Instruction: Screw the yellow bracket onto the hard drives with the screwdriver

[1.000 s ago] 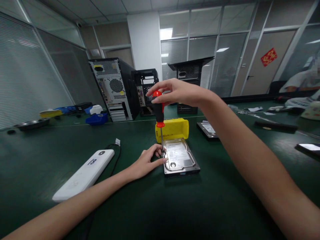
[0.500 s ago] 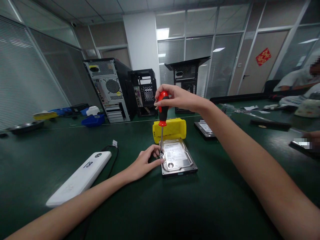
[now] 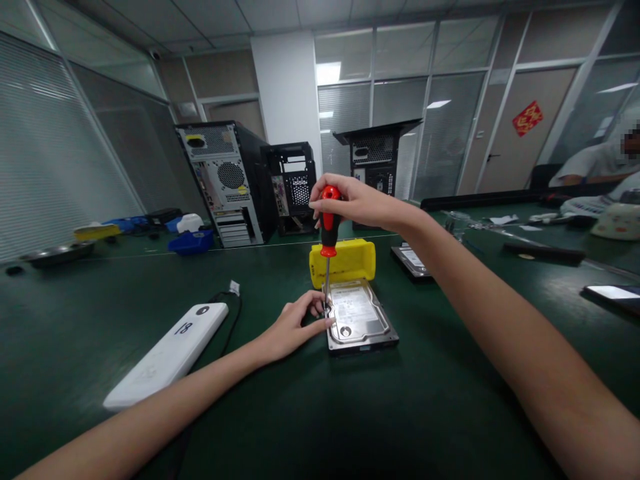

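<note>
A silver hard drive (image 3: 357, 317) lies flat on the dark green table, in front of a yellow bin (image 3: 350, 261). My right hand (image 3: 350, 200) grips the red and black handle of a screwdriver (image 3: 329, 230), which stands upright with its shaft down at the drive's left edge. The tip itself is too small to make out. At that same edge, my left hand (image 3: 295, 323) holds the drive, thumb on top and the other fingers curled beside the shaft.
A white power bank (image 3: 170, 353) with a cable lies at the left. Another hard drive (image 3: 411, 261) is behind my right forearm. Computer cases (image 3: 233, 180) stand at the back. A phone (image 3: 613, 297) and a seated person (image 3: 595, 160) are at the right.
The whole view has shifted slightly. Both hands keep their places at the screwdriver and drive. Another person's hand at the right edge has left the phone, which now lies on the table.
</note>
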Demonstrator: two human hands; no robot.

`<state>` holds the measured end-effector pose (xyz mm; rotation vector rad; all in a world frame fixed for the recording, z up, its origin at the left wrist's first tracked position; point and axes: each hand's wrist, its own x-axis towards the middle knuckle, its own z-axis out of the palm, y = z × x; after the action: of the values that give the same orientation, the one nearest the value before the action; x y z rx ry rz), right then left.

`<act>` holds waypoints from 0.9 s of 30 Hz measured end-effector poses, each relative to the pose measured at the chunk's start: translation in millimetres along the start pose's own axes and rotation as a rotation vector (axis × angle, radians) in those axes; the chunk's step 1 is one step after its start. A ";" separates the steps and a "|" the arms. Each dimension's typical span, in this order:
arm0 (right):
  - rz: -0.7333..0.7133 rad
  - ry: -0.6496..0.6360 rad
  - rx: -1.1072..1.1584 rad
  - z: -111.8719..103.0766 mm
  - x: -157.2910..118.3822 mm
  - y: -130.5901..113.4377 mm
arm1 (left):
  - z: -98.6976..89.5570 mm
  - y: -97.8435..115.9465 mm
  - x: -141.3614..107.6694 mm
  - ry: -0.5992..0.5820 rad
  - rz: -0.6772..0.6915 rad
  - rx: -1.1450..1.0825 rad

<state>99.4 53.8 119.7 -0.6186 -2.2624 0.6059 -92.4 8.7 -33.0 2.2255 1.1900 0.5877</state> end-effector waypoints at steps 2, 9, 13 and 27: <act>0.027 -0.025 0.023 -0.6 -1.3 -1.9 | -0.5 0.8 -0.2 -0.005 -0.006 -0.001; -0.093 0.004 -0.082 3.1 0.6 -3.9 | -0.8 2.0 -0.8 -0.004 -0.007 -0.001; -0.085 0.035 -0.082 5.6 3.0 -2.0 | -0.1 0.1 -0.5 0.004 0.002 -0.004; -0.119 0.022 -0.034 2.3 3.2 2.4 | 0.0 -0.2 -0.8 0.002 0.014 -0.013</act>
<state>96.3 57.0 118.5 -0.4999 -2.2745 0.5011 -93.0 8.1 -33.3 2.2241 1.1696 0.6022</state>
